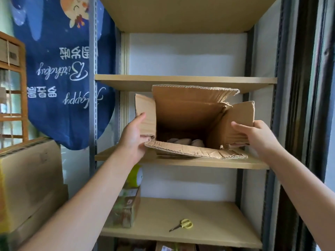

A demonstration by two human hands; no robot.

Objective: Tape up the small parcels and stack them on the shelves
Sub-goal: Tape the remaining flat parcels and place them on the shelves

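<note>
An open brown cardboard box (183, 113) is held in front of the middle shelf (208, 163) of a tall shelving unit, its mouth facing me and all flaps spread. Pale wrapped items (184, 142) lie deep inside it. My left hand (133, 136) grips the left flap, thumb on the flap's face and fingers behind it. My right hand (257, 135) grips the right flap the same way. Whether the box touches the shelf board I cannot tell.
Yellow-handled scissors (182, 225) lie on the lower shelf (199, 216), with a printed carton (125, 209) and a green-yellow object (135, 175) at its left end. Stacked brown boxes (30, 180) stand at left below a blue banner (68, 73). The shelf above (181, 81) is bare.
</note>
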